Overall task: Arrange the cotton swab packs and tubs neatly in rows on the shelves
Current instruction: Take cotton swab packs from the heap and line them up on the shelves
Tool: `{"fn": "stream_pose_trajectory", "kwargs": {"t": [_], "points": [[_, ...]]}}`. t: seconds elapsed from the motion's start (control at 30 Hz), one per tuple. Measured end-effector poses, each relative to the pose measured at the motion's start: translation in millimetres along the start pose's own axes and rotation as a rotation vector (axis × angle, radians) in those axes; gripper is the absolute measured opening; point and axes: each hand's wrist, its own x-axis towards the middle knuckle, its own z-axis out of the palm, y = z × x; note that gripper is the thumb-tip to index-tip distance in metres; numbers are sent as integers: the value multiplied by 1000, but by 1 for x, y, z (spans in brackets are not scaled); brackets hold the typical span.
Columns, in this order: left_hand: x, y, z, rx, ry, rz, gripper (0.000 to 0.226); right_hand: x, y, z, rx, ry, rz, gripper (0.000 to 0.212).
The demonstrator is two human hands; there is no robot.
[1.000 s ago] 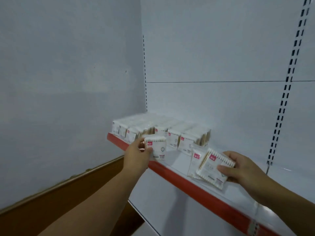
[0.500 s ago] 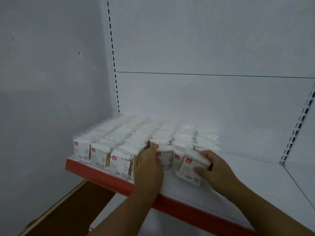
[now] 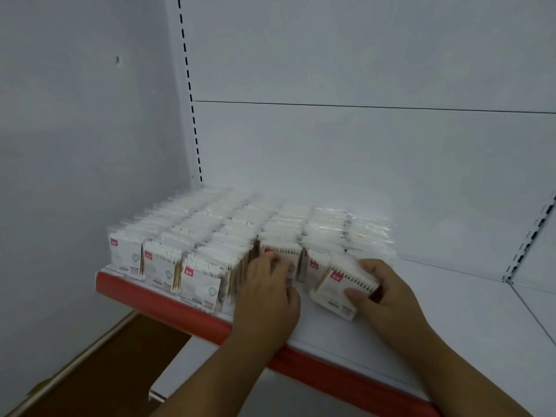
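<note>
The right hand (image 3: pixel 383 296) pinches a tilted swab pack (image 3: pixel 340 291), thumb on its face, fingers behind its top. The left hand (image 3: pixel 267 293) curls its fingers onto the front pack (image 3: pixel 282 254) of a standing row. Packs look light, crinkly, slippery (best gripped by the sides). Beyond, rows of packs (image 3: pixel 210 233) fill the left of the shelf (image 3: pixel 451 311); its right lies open, its red lip (image 3: pixel 168 299) near.

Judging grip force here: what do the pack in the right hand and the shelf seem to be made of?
The pack looks like glossy clear plastic film over a white printed face; tan sticks with white tips show through, probably wood and cotton. The shelf looks like matte white painted metal; its red front strip is likely plastic.
</note>
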Motion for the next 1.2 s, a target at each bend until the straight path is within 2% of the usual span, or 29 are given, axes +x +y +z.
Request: {"fn": "stream_pose_trajectory", "kwargs": {"t": [0.13, 0.27, 0.47, 0.57, 0.63, 0.7, 0.77, 0.87, 0.97, 1.1, 1.2], "points": [[-2, 0, -1, 47, 19, -55, 37, -2, -2, 3, -4, 6, -27, 40], [-3, -2, 0, -7, 56, 13, 33, -3, 0, -4, 37, 74, -153, 49], [2, 2, -2, -127, 141, 181, 37, -2, -3, -25, 425, 276, -26, 36], [13, 16, 0, -90, 27, 298, 45, -1, 0, -33, 456, 373, 13, 37], [23, 27, 2, 87, -132, 371, 56, 0, -2, -34, 388, 361, 41, 38], [32, 26, 10, 230, -249, 368, 65, 0, -2, -32, 281, 311, 69, 39], [35, 19, 16, 270, -224, 369, 66, -1, 2, -28, 144, 253, 57, 43], [32, 13, 22, 288, -151, 367, 60, -1, 9, -23, -170, 219, -94, 48], [33, 9, 26, 369, -127, 340, 67, 1, 15, -21, -362, 249, -177, 41], [34, 2, 35, 406, -114, 326, 84, 1, 19, -19, -513, 221, -156, 49], [36, 1, 34, 409, -105, 331, 89, 2, 15, -21, -591, 147, -57, 60]]}}
